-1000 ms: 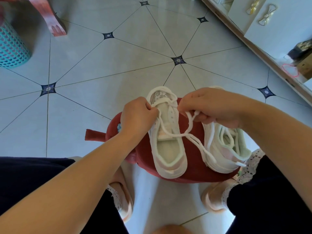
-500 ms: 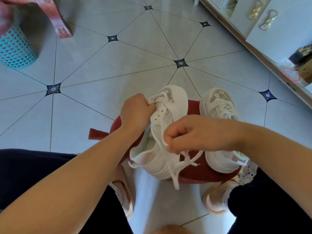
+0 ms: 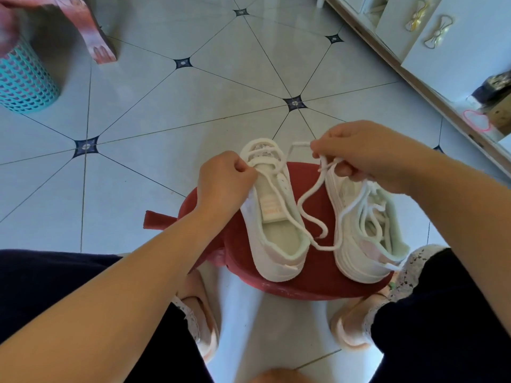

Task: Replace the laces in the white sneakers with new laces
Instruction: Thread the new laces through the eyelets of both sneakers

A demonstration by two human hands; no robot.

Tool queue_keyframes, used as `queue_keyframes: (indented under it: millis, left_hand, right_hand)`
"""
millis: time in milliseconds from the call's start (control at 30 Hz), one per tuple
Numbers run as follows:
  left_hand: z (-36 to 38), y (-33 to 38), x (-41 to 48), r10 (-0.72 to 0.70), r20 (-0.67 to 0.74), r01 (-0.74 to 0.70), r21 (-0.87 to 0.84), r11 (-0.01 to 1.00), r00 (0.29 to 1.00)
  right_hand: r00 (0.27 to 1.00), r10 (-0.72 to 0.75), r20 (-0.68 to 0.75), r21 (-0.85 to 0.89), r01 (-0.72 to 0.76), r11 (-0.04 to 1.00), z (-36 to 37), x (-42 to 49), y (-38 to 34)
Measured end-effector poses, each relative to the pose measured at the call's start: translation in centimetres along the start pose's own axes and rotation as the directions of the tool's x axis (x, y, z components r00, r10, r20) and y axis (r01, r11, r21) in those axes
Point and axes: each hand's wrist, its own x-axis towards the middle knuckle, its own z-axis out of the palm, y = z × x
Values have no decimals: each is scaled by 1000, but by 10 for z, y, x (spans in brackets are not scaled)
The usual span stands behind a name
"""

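Note:
Two white sneakers stand side by side on a red stool (image 3: 312, 283), toes pointing away from me. My left hand (image 3: 224, 181) grips the left edge of the left sneaker (image 3: 273, 230) near its lace holes. A white lace (image 3: 309, 214) runs from that shoe's front rows, loops loosely over the stool between the shoes, and rises to my right hand (image 3: 362, 153), which pinches it above the toe of the right sneaker (image 3: 367, 239). The right sneaker holds a loose tangle of white lace inside.
A teal mesh basket (image 3: 25, 81) and a pink stool leg (image 3: 94, 37) stand at the far left on the tiled floor. White cabinets (image 3: 448, 42) line the right wall. My knees and slippered feet flank the red stool.
The left sneaker, tipped on its side half a second ago, stands upright again. My right hand has risen up and to the right, drawing the lace out with it.

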Motion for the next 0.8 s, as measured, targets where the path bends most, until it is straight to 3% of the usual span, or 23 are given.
queue_keyframes:
  millis: [133, 200, 400, 600, 667, 733, 800]
  left_hand:
    - [0, 1, 3, 33, 32, -35, 57, 998, 999]
    - [0, 2, 4, 38, 49, -42, 81, 996, 998]
    - [-1, 6, 2, 55, 122, -70, 125, 990, 991]
    - [-6, 11, -5, 48, 167, -78, 177, 981, 985]
    - [-9, 16, -11, 80, 160, -121, 265, 957, 984]
    - [-15, 23, -20, 201, 144, -240, 353, 904, 969]
    - [-22, 33, -29, 387, 176, -423, 284, 860, 905]
  right_hand:
    - [967, 72, 244, -283, 0, 959, 10, -2, 9]
    - [938, 107, 331, -345, 15, 939, 11, -8, 10]
    - [916, 134, 378, -449, 55, 892, 24, -20, 31]
    - [895, 126, 429, -220, -31, 975, 27, -28, 44]
    - [891, 95, 445, -87, -62, 994, 23, -30, 40]
    - [900, 66, 431, 135, -136, 981, 16, -31, 35]
    - [913, 42, 406, 325, -187, 927, 7, -31, 29]
